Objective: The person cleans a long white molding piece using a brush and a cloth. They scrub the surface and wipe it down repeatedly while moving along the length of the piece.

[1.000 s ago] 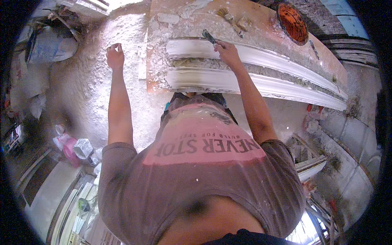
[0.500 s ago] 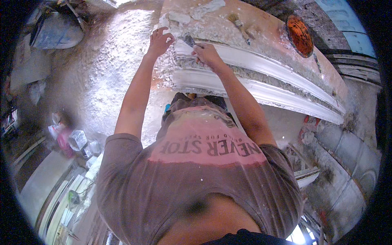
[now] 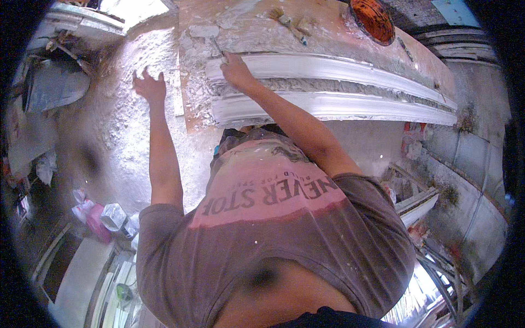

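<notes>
My right hand (image 3: 236, 71) grips a small putty knife (image 3: 216, 46), its blade pointing away over the plaster-smeared worktable (image 3: 191, 65). The hand is just at the left end of the far white plaster moulding (image 3: 328, 70). A second long moulding (image 3: 339, 106) lies parallel on the near side, with rough grey-white residue in the gap between them. Past the table's left edge, my left hand (image 3: 149, 87) hangs with fingers spread and nothing in it, above the white-crusted floor (image 3: 128, 131).
Near the table's far side lie a brush (image 3: 280, 17) and a round basin (image 3: 373, 21), orange inside. A dark bluish tub (image 3: 57, 85) sits at the far left. Bags and a pink bundle (image 3: 98, 223) are on the floor behind left. Grey panels (image 3: 465, 169) stand at right.
My left hand has moved left off the table end and its fingers have spread from a pinch. The right hand, still with the putty knife, points it farther away. The whole view has shifted.
</notes>
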Action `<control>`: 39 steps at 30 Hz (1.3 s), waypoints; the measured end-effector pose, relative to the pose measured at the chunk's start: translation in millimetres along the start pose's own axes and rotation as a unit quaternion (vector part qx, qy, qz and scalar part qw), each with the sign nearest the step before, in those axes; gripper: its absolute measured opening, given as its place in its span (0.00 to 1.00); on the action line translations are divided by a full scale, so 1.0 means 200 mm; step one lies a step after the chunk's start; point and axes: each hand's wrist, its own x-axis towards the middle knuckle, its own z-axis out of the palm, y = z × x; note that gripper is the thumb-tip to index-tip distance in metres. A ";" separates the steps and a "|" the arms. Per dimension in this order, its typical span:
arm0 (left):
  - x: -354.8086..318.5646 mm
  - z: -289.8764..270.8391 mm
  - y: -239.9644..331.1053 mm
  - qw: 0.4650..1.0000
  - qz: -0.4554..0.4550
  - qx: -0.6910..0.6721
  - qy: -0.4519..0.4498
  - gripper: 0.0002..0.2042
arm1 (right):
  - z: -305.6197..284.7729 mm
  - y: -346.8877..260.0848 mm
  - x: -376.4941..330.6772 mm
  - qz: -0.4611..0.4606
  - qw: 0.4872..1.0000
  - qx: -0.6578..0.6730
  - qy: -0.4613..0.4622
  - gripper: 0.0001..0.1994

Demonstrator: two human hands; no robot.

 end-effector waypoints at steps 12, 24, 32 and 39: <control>0.04 -0.32 0.74 0.547 -0.102 -0.641 -0.528 0.19 | -0.42 0.08 -0.19 -0.094 0.994 0.038 0.031 0.21; 0.03 0.05 1.37 0.705 0.236 -0.391 -0.543 0.14 | -1.03 0.74 -0.96 0.287 0.904 0.226 0.221 0.14; 0.00 0.04 1.69 0.730 0.307 -0.340 -0.508 0.16 | -1.10 0.78 -1.00 0.206 0.946 0.108 0.227 0.12; -0.20 -0.01 2.04 0.765 0.328 -0.371 -0.412 0.17 | -1.32 0.97 -1.04 0.293 0.890 0.260 0.232 0.11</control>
